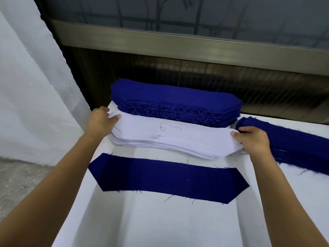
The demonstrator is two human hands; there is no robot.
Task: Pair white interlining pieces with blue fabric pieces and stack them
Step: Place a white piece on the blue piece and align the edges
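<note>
Mid-frame, the left hand (100, 120) and right hand (252, 139) pinch opposite ends of the top white interlining piece (170, 134) on its stack; a single blue fabric piece (167, 177) lies just below.

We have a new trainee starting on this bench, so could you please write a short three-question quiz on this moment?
1. True or false: the left hand and right hand each hold an end of the top white interlining piece.
2. Fill in: seen from the person, the tall blue stack sits ___ the white stack.
3. What lies nearest the person? A) tall blue stack B) white stack C) single blue piece
Key: 1 true; 2 behind; 3 C.
</note>
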